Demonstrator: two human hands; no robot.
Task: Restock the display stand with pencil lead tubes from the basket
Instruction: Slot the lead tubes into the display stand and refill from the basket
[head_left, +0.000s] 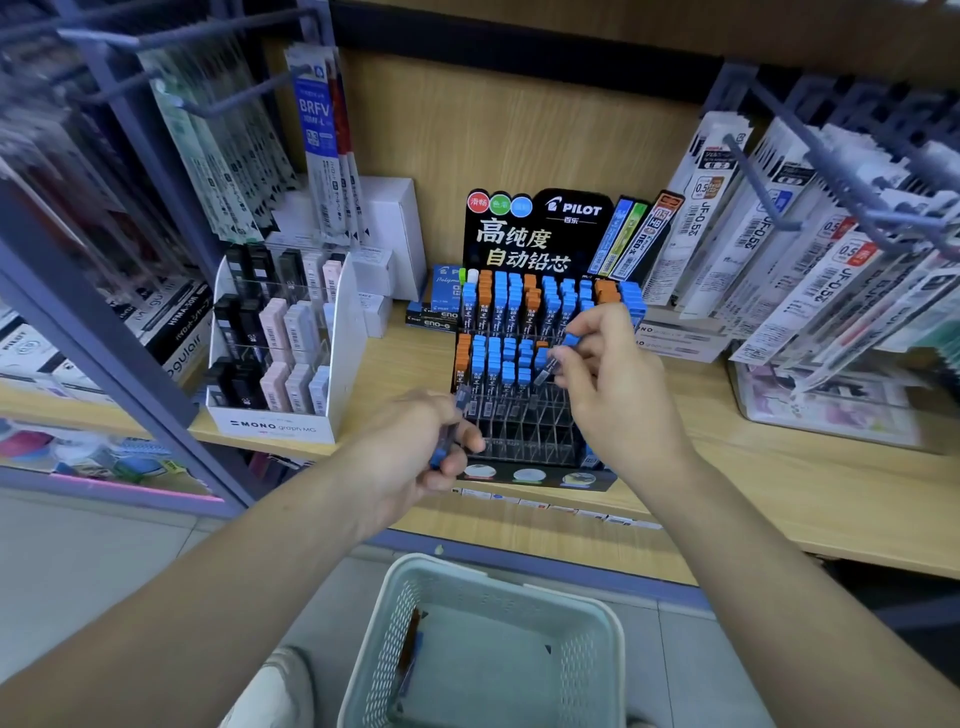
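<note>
The black Pilot display stand sits on the wooden shelf, its back rows filled with blue-capped and orange-capped lead tubes and its front clear slots bare. My right hand pinches a blue-capped tube over the middle rows. My left hand grips a few blue-capped tubes at the stand's front left corner. On the floor below stands the pale green basket, holding a couple of tubes along its left wall.
A white Mono graph display box with lead cases stands left of the stand. Refill packs hang on hooks to the right and upper left. Small boxes lie behind the stand. The shelf edge runs above the basket.
</note>
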